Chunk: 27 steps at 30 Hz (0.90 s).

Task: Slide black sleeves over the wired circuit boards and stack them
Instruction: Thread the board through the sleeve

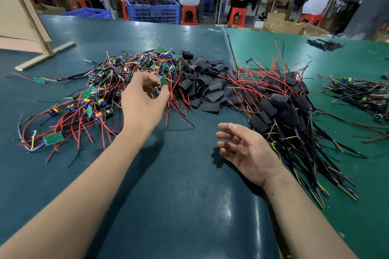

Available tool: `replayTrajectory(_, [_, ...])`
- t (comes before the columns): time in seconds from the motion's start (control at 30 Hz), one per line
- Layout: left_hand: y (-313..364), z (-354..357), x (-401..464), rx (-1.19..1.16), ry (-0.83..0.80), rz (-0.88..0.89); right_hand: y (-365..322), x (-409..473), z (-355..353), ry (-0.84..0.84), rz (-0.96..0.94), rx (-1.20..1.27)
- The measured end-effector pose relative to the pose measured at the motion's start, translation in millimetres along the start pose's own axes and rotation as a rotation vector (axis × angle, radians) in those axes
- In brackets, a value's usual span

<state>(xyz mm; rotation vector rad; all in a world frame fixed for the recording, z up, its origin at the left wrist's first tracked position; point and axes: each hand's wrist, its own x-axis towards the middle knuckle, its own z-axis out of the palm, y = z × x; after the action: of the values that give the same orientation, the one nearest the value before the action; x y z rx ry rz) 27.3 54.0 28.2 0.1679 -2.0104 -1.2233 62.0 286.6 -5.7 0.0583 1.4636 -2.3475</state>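
A hand picks a little board from the wire pile.

The left hand (145, 99) pinches a small green circuit board (163, 81) at the edge of the big pile of wired boards (109, 88); it is blurry. The right hand (246, 149) holds nothing, fingers loose, over the green table (179, 195). Loose black sleeves (205, 84) lie in the middle. Boards already in sleeves (280, 109) are heaped just right of them.
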Motion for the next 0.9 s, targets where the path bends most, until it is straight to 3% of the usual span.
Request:
replayTrajectory(0.1, [19,4,-25,-0.125,-0.112,0.262,0,-2,1,-0.033,-0.025,-0.025])
replayTrajectory(0.23, [22,19,-62,0.012,-0.293,0.693,2,-3,3,-0.106,-0.113,0.004])
replayTrajectory(0.33, [13,29,-83,0.112,-0.357,0.833,2,-3,3,-0.053,-0.233,0.034])
replayTrajectory(0.47, [1,27,-79,0.166,-0.342,0.770,5,1,1,0.031,-0.392,-0.032])
replayTrajectory(0.6, [-4,26,-63,0.220,-0.228,0.446,5,9,-6,0.188,-0.523,-0.123])
replayTrajectory(0.7, [-5,34,-34,0.236,-0.428,0.325,6,15,-8,0.276,-0.536,-0.184])
replayTrajectory(0.9, [-8,71,-5,0.488,-0.819,0.394,11,19,-7,0.297,-0.482,-0.245])
